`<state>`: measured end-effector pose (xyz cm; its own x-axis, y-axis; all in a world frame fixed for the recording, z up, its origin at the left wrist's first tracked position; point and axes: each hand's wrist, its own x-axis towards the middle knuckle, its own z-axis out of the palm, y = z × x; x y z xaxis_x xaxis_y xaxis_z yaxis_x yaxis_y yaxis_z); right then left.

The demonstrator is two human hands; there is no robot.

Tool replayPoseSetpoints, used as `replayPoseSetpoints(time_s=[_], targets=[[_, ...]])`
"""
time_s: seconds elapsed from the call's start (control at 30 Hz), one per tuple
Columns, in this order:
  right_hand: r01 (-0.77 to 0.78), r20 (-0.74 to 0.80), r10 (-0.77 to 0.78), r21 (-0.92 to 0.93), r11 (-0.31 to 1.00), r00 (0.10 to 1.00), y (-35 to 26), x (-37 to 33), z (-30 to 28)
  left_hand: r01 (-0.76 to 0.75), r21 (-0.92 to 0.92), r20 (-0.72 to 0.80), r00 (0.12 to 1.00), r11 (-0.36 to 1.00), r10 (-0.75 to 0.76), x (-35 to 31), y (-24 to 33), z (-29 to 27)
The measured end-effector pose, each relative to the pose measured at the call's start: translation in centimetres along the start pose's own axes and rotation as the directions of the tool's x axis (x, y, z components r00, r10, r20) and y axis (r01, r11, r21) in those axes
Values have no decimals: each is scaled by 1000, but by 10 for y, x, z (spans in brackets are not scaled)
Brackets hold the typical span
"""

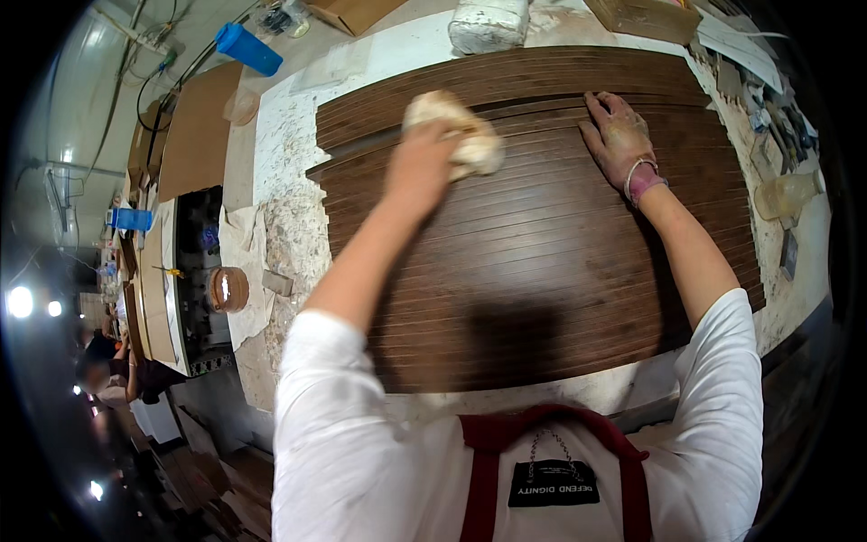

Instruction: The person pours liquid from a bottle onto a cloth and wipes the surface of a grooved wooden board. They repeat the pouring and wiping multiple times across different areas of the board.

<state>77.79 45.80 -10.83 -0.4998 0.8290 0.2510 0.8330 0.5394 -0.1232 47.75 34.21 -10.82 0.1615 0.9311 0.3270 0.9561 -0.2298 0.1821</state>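
Dark brown wooden strips [542,217] lie side by side across the worktable, forming a wide ribbed panel with uneven ends. A narrow gap runs between the far group of strips and the rest. My left hand [423,163] is closed around a crumpled cream cloth [477,149] on the far left part of the strips; both are somewhat blurred. Toward the far right, my right hand [621,144], in a stained thin glove with a pink cuff, lies with fingers spread on the wood near the gap. It holds nothing.
A white wrapped block [488,25] and a cardboard box [646,16] stand beyond the panel. At far left lies a blue cup [248,49]. A jar of brown liquid [228,290] sits left of the panel, a cloudy plastic bottle [787,194] at right. Another person [113,375] is far left.
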Motion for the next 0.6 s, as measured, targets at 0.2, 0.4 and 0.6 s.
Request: replayPoseSetpoints(time_s=[0.2, 0.4, 0.6], targets=[[-30, 26, 29, 6, 1000, 999, 0, 0, 1, 197, 184, 119, 968, 963, -220, -60, -68, -59], [68, -99, -65, 29, 997, 993, 4, -2, 4, 80, 61, 32, 996, 995, -82, -13, -31, -24], [64, -3, -64, 41, 997, 998, 2, -1, 3, 10, 139, 54, 998, 990, -18, 7, -7, -10]])
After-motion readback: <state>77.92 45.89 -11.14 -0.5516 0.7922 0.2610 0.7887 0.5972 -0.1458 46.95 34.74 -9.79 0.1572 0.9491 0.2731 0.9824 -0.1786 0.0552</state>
